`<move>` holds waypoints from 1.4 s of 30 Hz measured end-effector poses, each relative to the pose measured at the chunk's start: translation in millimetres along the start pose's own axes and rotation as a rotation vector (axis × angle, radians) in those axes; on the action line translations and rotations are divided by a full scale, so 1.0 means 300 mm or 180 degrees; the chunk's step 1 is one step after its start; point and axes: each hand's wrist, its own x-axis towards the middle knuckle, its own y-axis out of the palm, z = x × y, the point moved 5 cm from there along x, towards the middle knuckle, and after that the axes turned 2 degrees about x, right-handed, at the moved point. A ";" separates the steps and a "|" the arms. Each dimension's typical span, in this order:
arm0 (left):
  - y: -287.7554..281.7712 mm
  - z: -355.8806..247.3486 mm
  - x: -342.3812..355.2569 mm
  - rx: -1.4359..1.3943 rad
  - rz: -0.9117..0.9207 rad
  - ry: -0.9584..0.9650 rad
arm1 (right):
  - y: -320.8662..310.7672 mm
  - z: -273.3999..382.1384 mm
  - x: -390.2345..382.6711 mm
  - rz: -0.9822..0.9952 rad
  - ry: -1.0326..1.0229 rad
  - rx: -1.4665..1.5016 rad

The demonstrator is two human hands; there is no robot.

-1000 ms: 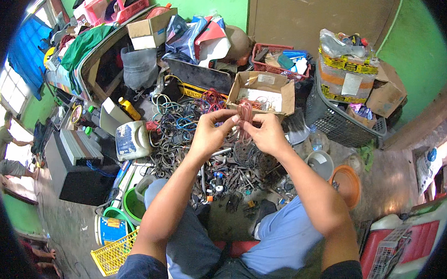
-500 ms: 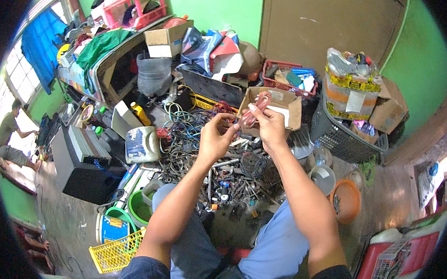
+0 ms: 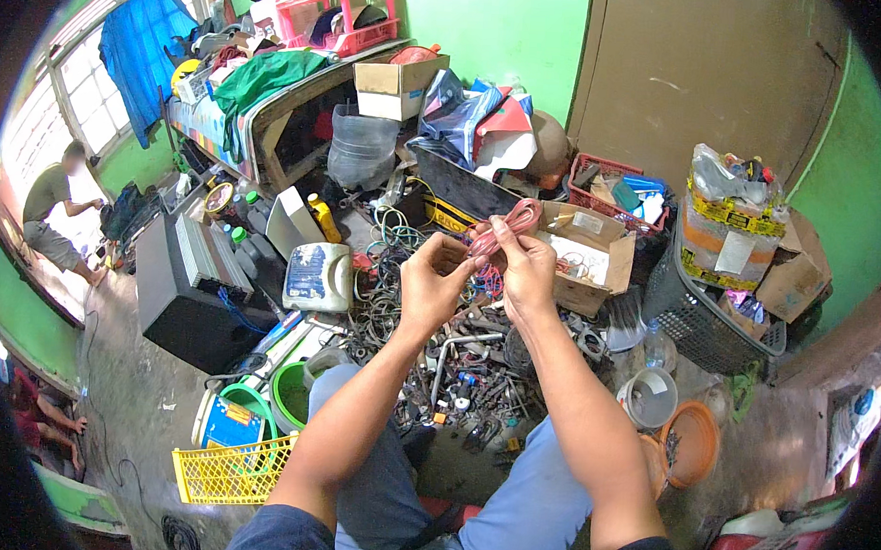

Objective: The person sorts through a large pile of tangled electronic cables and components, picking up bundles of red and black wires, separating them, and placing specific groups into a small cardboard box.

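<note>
A looped bundle of reddish-pink cable (image 3: 522, 218) is held up in front of me, above the pile. My right hand (image 3: 527, 274) grips it between thumb and fingers, and its loops stick out above that hand. Close beside it, my left hand (image 3: 436, 285) pinches the lower left end of the bundle with thumb and fingertips. Below both hands spreads a heap of metal parts, cables and small scrap (image 3: 476, 360). An open cardboard box (image 3: 608, 272) with some thin wires in it stands just beyond my right hand.
At the left are a white jerrycan (image 3: 318, 278), a black box-shaped case (image 3: 179, 303), a green tub (image 3: 291, 391) and a yellow basket (image 3: 225, 474). To the right stand a grey laundry basket (image 3: 699, 321), a pale bucket (image 3: 649, 397) and an orange bowl (image 3: 695, 443). A person (image 3: 58, 204) sits far left.
My view has swung left, so the surroundings appear farther right. Both hands stay together on the cable bundle, which has tilted slightly. More of the cardboard box's inside shows now.
</note>
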 end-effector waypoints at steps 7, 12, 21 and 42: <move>0.026 -0.006 0.014 -0.0172 0.0095 0.0119 | -0.018 0.008 0.001 -0.0238 0.0395 0.0272; 0.057 0.003 0.017 -0.0257 0.0308 -0.0045 | -0.055 0.040 -0.004 -0.0320 0.0633 0.0050; 0.099 -0.005 0.022 0.0412 0.0914 -0.0014 | -0.157 0.097 0.020 -0.0234 0.0264 -0.0791; 0.099 0.006 0.038 0.0916 0.0832 0.1670 | -0.203 0.164 -0.039 0.1094 0.0234 -0.3798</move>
